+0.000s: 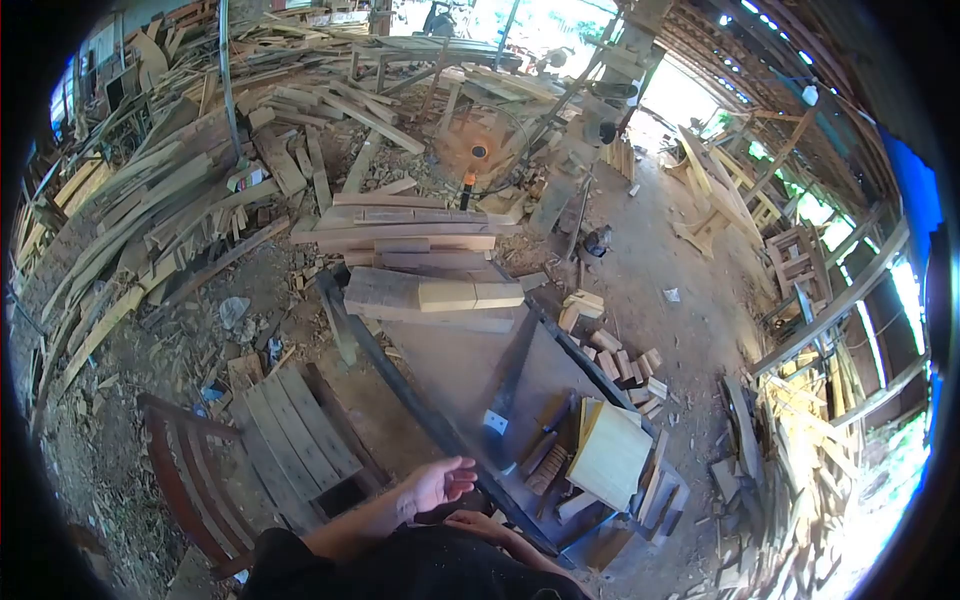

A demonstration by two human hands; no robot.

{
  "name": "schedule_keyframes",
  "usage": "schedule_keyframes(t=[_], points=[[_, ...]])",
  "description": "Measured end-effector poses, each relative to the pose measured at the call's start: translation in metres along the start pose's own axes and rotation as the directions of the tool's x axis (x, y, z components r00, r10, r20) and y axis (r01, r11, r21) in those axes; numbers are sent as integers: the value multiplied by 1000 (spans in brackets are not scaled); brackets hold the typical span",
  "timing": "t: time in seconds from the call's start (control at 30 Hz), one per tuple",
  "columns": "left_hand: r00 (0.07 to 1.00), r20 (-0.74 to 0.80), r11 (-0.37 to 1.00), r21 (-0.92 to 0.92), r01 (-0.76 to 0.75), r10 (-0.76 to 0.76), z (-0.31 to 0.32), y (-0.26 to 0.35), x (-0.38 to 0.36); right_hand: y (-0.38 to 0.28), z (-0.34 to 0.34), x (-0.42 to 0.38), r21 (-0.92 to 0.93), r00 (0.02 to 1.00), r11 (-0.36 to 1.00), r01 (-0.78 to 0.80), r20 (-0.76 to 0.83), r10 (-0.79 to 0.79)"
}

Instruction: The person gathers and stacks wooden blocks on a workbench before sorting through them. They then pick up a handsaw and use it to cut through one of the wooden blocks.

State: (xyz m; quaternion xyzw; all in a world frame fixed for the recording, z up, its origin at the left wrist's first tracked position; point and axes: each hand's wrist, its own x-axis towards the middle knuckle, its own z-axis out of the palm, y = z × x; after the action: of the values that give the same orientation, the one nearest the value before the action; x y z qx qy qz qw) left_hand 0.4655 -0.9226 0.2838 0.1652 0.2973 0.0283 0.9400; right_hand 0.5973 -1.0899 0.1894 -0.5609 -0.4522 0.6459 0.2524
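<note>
My left hand (438, 487) is raised in front of my body, palm partly up, its fingers slightly curled and apart, holding nothing. It is near the dark edge beam (400, 385) of the workbench. My right hand (476, 522) rests low against my dark shirt, close to the bench edge; its fingers are mostly hidden. On the bench (440, 365) lie a pale squarish board (612, 452), a metal plate (495, 422) and small wooden pieces. At the far end sit stacked planks with a pale wood block (470, 295) on top.
A slatted wooden bench (300, 430) stands at the left. Small wood blocks (615, 362) lie right of the workbench. An orange round-topped machine (480, 150) is beyond the planks. Timber piles (150, 220) fill the left, with wood scraps (800, 480) at the right.
</note>
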Motion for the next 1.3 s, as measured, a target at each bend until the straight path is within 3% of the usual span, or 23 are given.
schedule_keyframes(t=[0.13, 0.23, 0.3, 0.33, 0.47, 0.53, 0.57, 0.63, 0.77, 0.83, 0.9, 0.97, 1.03, 1.17, 1.23, 1.3], points=[[998, -47, 994, 94, 47, -43, -10, -3, -9, -5, 6, 31, -155, 986, 985, -80, 131, 101], [998, -60, 991, 129, 34, -26, -18, 6, -16, -15, 7, 41, -219, 991, 976, -12, 125, 40], [996, -90, 993, 115, 5, 5, -30, 10, -19, -26, 11, 41, -263, 999, 964, -41, -13, 39], [994, -107, 993, 122, -9, 22, -36, 13, -20, -34, 11, 41, -172, 992, 977, -126, -15, 125], [989, -135, 998, 43, -49, 54, -59, 19, -20, -45, 8, 31, -53, 975, 977, -205, -104, 199], [983, -175, 999, 29, -42, 47, -63, 21, -15, -21, 0, 35, -215, 975, 977, -8, -217, -40], [976, -210, 999, 23, -47, 51, -63, 22, -11, -9, -7, 36, -208, 976, 978, -17, -217, -29], [973, -227, 999, 3, -39, 39, -60, 21, 0, 20, -25, 34, -499, 936, 848, 179, -180, -303], [966, -254, 999, -22, -49, 42, -48, 20, 25, 83, -62, 42, -460, 911, 884, 82, -324, -254], [955, -295, 999, 46, -18, 31, -37, 21, 35, 65, -84, 41, -480, 935, 877, 21, -302, -188], [952, -302, 996, 89, -15, 42, -31, 22, 44, -14, -98, 18, -248, 857, 937, -245, -508, 90], [950, -308, 993, 122, -6, 43, -26, 21, 53, -17, -108, 19, -151, 818, 971, -183, -571, 66], [936, -351, 991, 131, 9, 37, -21, 25, 61, -7, -121, 30, -229, 761, 971, -64, -641, -101], [940, -335, 979, 206, 3, 67, -14, 36, 74, -10, -136, 45, -370, 697, 929, -20, -671, -252], [942, -334, 953, 297, 58, 47, -12, 50, 82, -9, -135, 56, -416, 599, 894, -167, -763, -243], [938, -339, 929, 365, 63, 69, -9, 76, 95, -16, -137, 66, -416, 615, 874, -252, -766, -187]])
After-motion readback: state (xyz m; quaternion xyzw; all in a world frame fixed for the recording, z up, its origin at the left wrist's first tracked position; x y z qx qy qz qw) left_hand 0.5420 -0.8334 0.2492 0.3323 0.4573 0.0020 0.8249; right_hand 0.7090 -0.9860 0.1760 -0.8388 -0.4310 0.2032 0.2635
